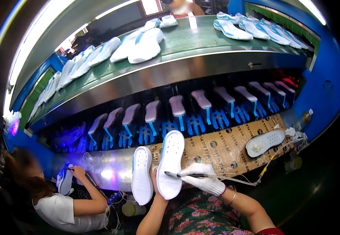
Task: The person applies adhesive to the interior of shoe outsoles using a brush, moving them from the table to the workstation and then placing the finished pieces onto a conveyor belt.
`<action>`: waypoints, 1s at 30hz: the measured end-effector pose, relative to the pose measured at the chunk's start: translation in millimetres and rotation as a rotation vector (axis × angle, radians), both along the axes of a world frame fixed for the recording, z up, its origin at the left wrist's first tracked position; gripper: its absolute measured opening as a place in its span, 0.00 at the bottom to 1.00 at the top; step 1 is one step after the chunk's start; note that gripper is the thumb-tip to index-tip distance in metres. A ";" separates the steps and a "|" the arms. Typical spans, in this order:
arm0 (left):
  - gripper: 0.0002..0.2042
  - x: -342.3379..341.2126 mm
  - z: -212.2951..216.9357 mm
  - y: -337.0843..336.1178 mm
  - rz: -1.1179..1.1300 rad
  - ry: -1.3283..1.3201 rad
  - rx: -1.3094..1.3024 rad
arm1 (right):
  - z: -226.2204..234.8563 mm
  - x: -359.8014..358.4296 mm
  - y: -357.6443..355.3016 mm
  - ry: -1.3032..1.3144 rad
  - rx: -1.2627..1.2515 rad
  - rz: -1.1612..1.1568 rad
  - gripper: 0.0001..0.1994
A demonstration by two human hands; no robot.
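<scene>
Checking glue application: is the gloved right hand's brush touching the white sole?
Touching. The head view shows the brush tip lying on the white sole, held by the gloved right hand.

Before us runs the counter [217,150], its top covered in taped brown cardboard; one white sole [264,143] lies on it at the right, tread up. Above, we see a green conveyor belt [189,41] carrying white shoes [144,46].

right hand [202,178]: white knit glove, thin bangle | left hand [154,184]: bare | clothing: floral print, red sleeve edge
</scene>
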State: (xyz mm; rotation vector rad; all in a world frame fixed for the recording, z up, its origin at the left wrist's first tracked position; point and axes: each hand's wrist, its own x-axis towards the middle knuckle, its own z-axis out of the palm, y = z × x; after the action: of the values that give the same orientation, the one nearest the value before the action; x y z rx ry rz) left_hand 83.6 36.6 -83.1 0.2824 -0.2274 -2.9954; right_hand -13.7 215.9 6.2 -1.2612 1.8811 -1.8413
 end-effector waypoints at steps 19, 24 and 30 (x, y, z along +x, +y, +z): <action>0.05 -17.6 196.6 -43.8 0.811 0.073 -1.771 | -51.3 -16.4 58.2 -1.048 -0.440 -0.370 0.08; 0.25 -167.4 316.6 -89.4 1.176 0.009 -2.271 | -48.0 -21.0 55.4 -1.016 -0.521 -0.391 0.10; 0.17 -192.8 318.1 -138.1 0.848 0.164 -2.060 | -50.3 -17.0 50.9 -1.051 -0.540 -0.466 0.11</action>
State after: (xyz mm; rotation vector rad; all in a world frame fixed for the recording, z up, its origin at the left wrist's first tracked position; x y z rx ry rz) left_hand -109.2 -101.5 235.0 -0.1240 -2.0254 -0.8832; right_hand -30.7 266.8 -44.1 0.2098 1.1329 -2.5757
